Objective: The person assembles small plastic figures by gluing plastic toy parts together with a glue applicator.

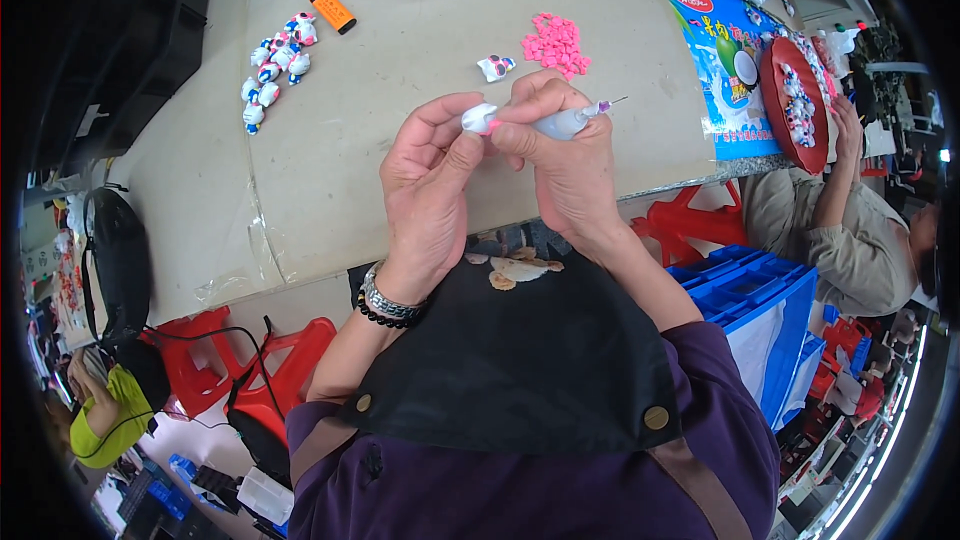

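Observation:
Between the thumb and fingers of my left hand (430, 175) is a small white figurine (479, 118), held over the near part of the table. My right hand (575, 165) presses a tiny pink piece (493, 126) against the figurine's right side with thumb and fingertip. Tucked in that same hand lies a translucent squeeze bottle (562, 125), its thin needle tip pointing right, away from the figurine. Just beyond my hands a white figurine with pink and dark markings (495, 67) lies on the table. A heap of small pink pieces (556, 44) is behind it.
Several white, blue and pink figurines (272, 65) cluster at the left, near an orange box (332, 11). A blue poster (712, 65) covers the table's right side. There, a co-worker's hand (848, 125) is beside a red tray (775, 105) of figurines. Blue crates (745, 285) stand below.

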Motion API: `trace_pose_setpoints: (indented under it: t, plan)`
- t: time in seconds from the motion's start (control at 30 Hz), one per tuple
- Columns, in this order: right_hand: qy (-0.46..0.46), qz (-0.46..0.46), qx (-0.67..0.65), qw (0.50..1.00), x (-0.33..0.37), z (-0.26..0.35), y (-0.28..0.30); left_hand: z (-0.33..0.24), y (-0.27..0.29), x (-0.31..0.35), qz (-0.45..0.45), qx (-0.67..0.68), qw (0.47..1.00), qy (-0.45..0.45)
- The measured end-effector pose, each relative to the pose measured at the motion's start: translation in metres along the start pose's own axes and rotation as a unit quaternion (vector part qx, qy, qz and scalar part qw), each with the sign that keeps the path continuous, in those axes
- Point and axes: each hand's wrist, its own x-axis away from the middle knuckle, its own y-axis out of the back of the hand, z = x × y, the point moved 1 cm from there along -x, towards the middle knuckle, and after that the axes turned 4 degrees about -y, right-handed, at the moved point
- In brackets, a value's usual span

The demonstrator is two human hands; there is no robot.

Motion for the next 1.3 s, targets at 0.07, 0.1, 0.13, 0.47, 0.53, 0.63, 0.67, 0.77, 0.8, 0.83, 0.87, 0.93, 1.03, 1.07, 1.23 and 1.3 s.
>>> trace_pose_setpoints:
  t: [0.07, 0.1, 0.13, 0.47, 0.53, 0.63, 0.67, 0.77, 0.8, 0.83, 0.87, 0.93, 1.03, 1.07, 1.23, 1.3]
  plan:
    - [-0.002, -0.001, 0.005, 1.0, 0.0, 0.0, 0.0, 0.0, 0.0, 0.0, 0.001, -0.001, 1.0, -0.003]
    - [-0.002, -0.001, 0.004, 1.0, 0.0, 0.0, 0.0, 0.0, 0.0, 0.001, 0.005, -0.004, 1.0, -0.005]
    - [-0.005, -0.002, 0.003, 1.0, 0.0, 0.0, 0.0, 0.0, 0.0, 0.001, 0.009, -0.007, 1.0, -0.006]
    - [-0.039, -0.01, -0.053, 0.998, 0.003, -0.001, 0.002, 0.004, -0.001, 0.002, 0.013, -0.013, 1.0, -0.017]
    - [-0.051, -0.008, -0.058, 0.997, 0.004, 0.002, 0.0, 0.002, -0.002, 0.004, 0.014, -0.025, 0.999, -0.022]
    - [-0.079, -0.004, -0.079, 0.994, 0.006, 0.002, 0.001, 0.002, -0.003, 0.004, 0.017, -0.039, 0.998, -0.043]
    - [-0.094, 0.0, -0.095, 0.991, 0.006, 0.001, 0.002, 0.002, -0.002, 0.004, 0.017, -0.038, 0.998, -0.043]
    - [-0.13, -0.002, -0.131, 0.983, 0.009, 0.004, 0.001, 0.003, -0.001, 0.005, 0.026, -0.068, 0.995, -0.065]
    - [-0.13, -0.003, -0.131, 0.983, 0.009, 0.005, 0.001, 0.004, -0.001, 0.004, 0.03, -0.079, 0.994, -0.075]
    - [-0.14, -0.006, -0.136, 0.981, 0.009, 0.005, 0.001, 0.004, 0.0, 0.004, 0.034, -0.089, 0.992, -0.084]
    - [-0.149, -0.01, -0.142, 0.979, 0.009, 0.005, 0.001, 0.005, 0.0, 0.004, 0.035, -0.088, 0.992, -0.084]
    - [-0.152, -0.011, -0.146, 0.977, 0.009, 0.005, 0.001, 0.005, 0.0, 0.003, 0.038, -0.105, 0.99, -0.091]
    - [-0.16, -0.007, -0.153, 0.975, 0.007, 0.004, 0.0, 0.005, 0.002, 0.001, 0.035, -0.132, 0.984, -0.112]
    - [-0.166, -0.003, -0.156, 0.974, 0.007, 0.003, -0.002, 0.003, 0.002, 0.001, 0.031, -0.135, 0.984, -0.115]
    - [-0.14, -0.017, -0.144, 0.98, 0.011, -0.01, -0.004, -0.008, -0.002, 0.007, 0.008, -0.168, 0.983, -0.073]
    - [-0.092, -0.04, -0.077, 0.992, 0.012, -0.002, -0.007, -0.003, 0.0, 0.007, 0.033, -0.124, 0.991, -0.048]
